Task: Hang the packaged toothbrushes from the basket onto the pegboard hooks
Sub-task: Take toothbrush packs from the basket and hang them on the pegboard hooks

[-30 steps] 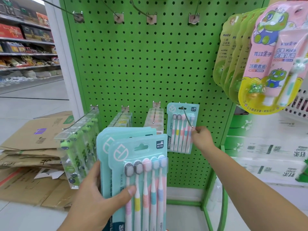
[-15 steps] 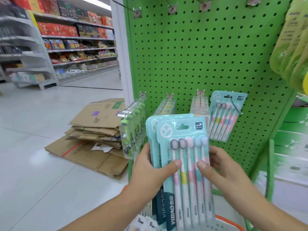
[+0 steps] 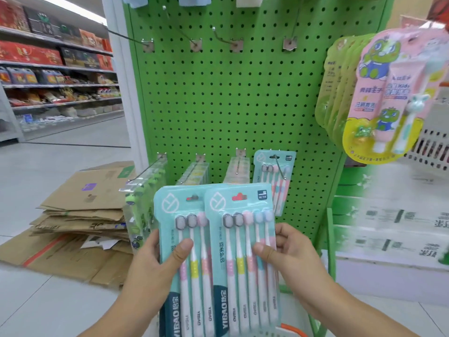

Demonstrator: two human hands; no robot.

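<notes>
Two teal toothbrush packs are held up in front of the green pegboard [image 3: 230, 98]. My left hand [image 3: 155, 263] grips the rear pack [image 3: 175, 215], thumb across its front. The front pack [image 3: 243, 254] is pinched by my right hand [image 3: 286, 254] at its right edge. A third, matching pack [image 3: 269, 164] hangs on the lower right hook [image 3: 280, 167]. Just the orange rim of the basket [image 3: 291, 328] shows at the bottom edge.
The lower hooks to the left carry clear packs, among them green kids' brushes [image 3: 143, 203]. Bare hooks [image 3: 226, 41] jut out in the upper row. Pink and yellow kids' toothpaste cards [image 3: 386, 93] hang at the right. Flattened cardboard [image 3: 80, 215] lies on the floor at left.
My right hand left the hung pack and came back to the stack in my left hand. It now pinches the front pack, slid rightwards off the rear one. The view swung left and back.
</notes>
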